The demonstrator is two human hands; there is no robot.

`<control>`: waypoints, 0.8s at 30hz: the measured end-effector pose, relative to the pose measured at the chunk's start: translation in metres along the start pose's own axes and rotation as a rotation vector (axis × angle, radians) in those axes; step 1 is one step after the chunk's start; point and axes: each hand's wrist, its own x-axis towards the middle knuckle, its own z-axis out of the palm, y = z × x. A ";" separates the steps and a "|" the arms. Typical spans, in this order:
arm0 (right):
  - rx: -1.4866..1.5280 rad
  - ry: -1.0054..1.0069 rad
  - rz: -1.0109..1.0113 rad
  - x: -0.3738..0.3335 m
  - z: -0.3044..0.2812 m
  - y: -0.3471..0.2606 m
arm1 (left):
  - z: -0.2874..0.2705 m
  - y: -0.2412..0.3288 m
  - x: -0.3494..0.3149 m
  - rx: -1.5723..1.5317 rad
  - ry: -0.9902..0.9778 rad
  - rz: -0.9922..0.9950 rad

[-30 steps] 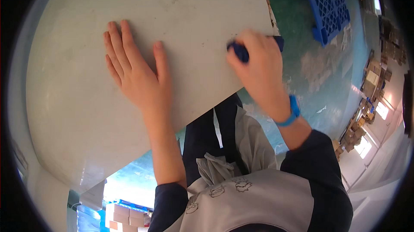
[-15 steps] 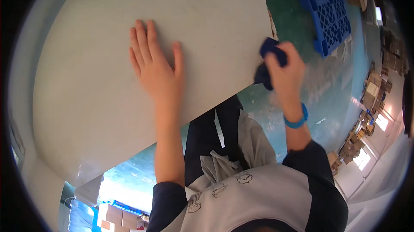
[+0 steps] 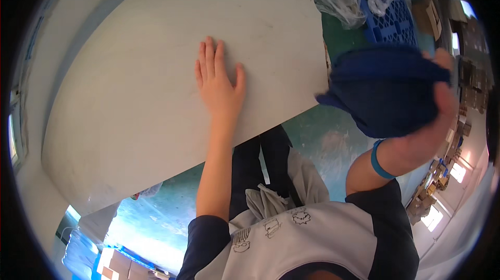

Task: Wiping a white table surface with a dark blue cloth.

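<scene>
My left hand lies flat on the pale table, its fingers stretched out and holding nothing. Past the table's right edge, my right hand is raised in the air, gripping a dark blue cloth by its right side. The cloth looks bunched and partly spread, and it is slightly blurred by motion. One corner of it points toward the table edge. Some of the right fingers are hidden behind the cloth.
Beyond the table's far right side, a blue plastic pallet lies on the green floor, with clear plastic wrap over it. Cardboard boxes line the right wall. A blue water jug stands at the lower left.
My right hand has lifted the cloth away from the table's corner, up and to the right, and the cloth now shows larger and more spread. My left hand stays flat on the table.
</scene>
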 end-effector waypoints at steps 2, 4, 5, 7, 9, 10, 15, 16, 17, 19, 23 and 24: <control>-0.021 0.002 -0.169 0.002 0.004 -0.001 | -0.001 -0.004 0.002 -0.004 0.008 -0.007; -0.050 0.008 -0.338 0.002 0.005 -0.001 | 0.000 -0.005 0.000 -0.018 0.012 -0.015; -0.065 0.012 -0.424 0.003 0.006 -0.001 | 0.000 -0.004 -0.001 -0.026 0.020 -0.015; -0.080 0.022 -0.593 0.005 0.011 0.002 | -0.001 -0.005 -0.002 -0.023 0.040 -0.017; 0.211 -0.065 -0.143 0.007 0.021 0.002 | -0.002 -0.005 -0.003 -0.099 0.030 -0.013; 0.494 -0.158 0.400 0.009 0.029 0.002 | -0.003 -0.006 -0.002 -0.096 0.035 -0.011; 0.013 -0.296 0.456 -0.034 0.030 0.078 | -0.020 -0.007 -0.009 -0.323 0.005 0.055; 0.049 -0.262 0.426 -0.041 0.029 0.077 | -0.023 -0.008 -0.012 -0.385 -0.040 0.090; 0.086 -0.229 0.397 -0.043 0.032 0.077 | -0.029 -0.009 -0.019 -0.378 -0.039 0.089; 0.260 -0.237 0.289 -0.036 0.037 0.068 | -0.055 0.002 -0.028 -0.679 -0.126 -0.190; 0.042 -0.422 -0.092 -0.011 0.072 0.069 | -0.091 -0.034 -0.030 -0.408 0.080 -0.202; -0.269 -0.493 -0.316 -0.005 0.093 0.077 | -0.095 -0.045 -0.031 -0.284 0.167 -0.226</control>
